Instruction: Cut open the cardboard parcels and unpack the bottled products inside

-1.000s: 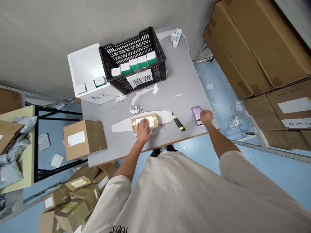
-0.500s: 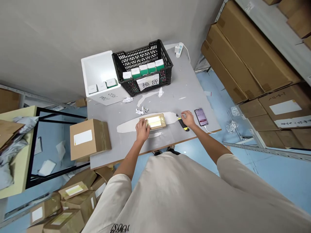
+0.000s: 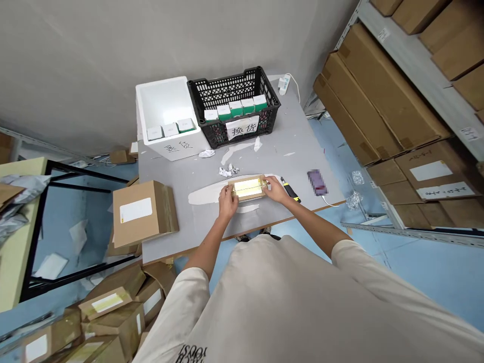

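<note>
Labelled carton (image 3: 249, 188) gripped at both ends

The small brown carton sits between the left hand (image 3: 228, 201) and right hand (image 3: 276, 190), fingers of each closed on an end. Glossy yellowish tape and a pale label (image 3: 247, 187) cover its upward face. Its long axis runs hand to hand, the right-hand end angled slightly away from the body.

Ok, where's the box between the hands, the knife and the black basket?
Box (image 3: 248, 187), head view: label on top.
Knife (image 3: 291, 191), head view: black handle.
Black basket (image 3: 267, 121), head view: front wall.

Brown carton (image 3: 247, 187), black-and-yellow cutter (image 3: 290, 190)
</note>
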`<state>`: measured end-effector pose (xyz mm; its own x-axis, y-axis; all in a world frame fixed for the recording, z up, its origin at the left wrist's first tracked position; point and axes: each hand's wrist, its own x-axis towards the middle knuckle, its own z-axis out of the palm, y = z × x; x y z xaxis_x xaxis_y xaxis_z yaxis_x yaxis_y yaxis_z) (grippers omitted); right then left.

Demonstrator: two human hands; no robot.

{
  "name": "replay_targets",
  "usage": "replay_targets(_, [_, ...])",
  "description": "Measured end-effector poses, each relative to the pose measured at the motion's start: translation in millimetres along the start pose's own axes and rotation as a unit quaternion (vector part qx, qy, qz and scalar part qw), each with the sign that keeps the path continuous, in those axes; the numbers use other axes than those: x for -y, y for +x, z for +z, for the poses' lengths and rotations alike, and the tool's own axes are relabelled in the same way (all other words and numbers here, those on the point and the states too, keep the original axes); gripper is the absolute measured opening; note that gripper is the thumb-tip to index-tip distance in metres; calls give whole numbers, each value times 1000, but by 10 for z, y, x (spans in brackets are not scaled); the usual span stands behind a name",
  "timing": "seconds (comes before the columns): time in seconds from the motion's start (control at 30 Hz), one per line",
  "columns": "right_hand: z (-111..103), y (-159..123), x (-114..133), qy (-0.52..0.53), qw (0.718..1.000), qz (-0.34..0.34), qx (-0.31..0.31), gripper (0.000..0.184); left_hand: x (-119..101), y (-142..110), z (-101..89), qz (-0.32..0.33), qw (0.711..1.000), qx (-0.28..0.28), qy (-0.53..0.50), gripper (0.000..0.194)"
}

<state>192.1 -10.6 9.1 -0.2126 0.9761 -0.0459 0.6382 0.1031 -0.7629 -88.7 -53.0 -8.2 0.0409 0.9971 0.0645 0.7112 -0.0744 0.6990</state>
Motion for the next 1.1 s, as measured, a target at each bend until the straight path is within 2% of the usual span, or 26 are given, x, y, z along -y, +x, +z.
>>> replay_targets(0.17, [16,-4,25,-21,1000,8,-6,54,36,-2,-25,5,999,-10,-44,64])
replay_targets(0.3, [-5,70,89,2,998,41,-41,59,60,3,-34,13,996,-16,-82,77])
replay_targets(0.37, [-13,134,128,32,995,62,-68,56,70,2,-31,8,995,-17,-101,86])
replay_targets(0.47, [-1,235,171,93,985,98,-110,42,88,-15,-26,-11,990,-21,-136,95])
replay_targets(0.53, [19,289,180,133,979,104,-117,35,105,-33,-27,-24,988,-28,-149,92])
replay_targets(0.6, [36,328,176,152,979,86,-102,35,124,-48,-34,-23,989,-27,-146,79])
replay_targets(0.7, [31,366,156,124,988,56,-73,39,136,-55,-60,-8,994,-6,-113,55])
replay_targets(0.8, [-11,380,130,86,993,48,-57,39,114,-51,-90,-9,997,12,-81,48])
replay_targets(0.9, [-56,370,88,85,993,71,-48,41,86,-72,-105,-21,996,21,-90,60])
replay_targets(0.97, [-77,352,50,112,989,88,-44,45,84,-107,-100,-31,993,40,-109,79])
replay_targets(1.03, [-99,320,14,139,986,89,-36,50,99,-146,-85,-41,990,62,-122,96])
replay_targets(1.1, [-128,268,-14,146,986,74,-15,50,128,-171,-62,-61,988,68,-127,103])
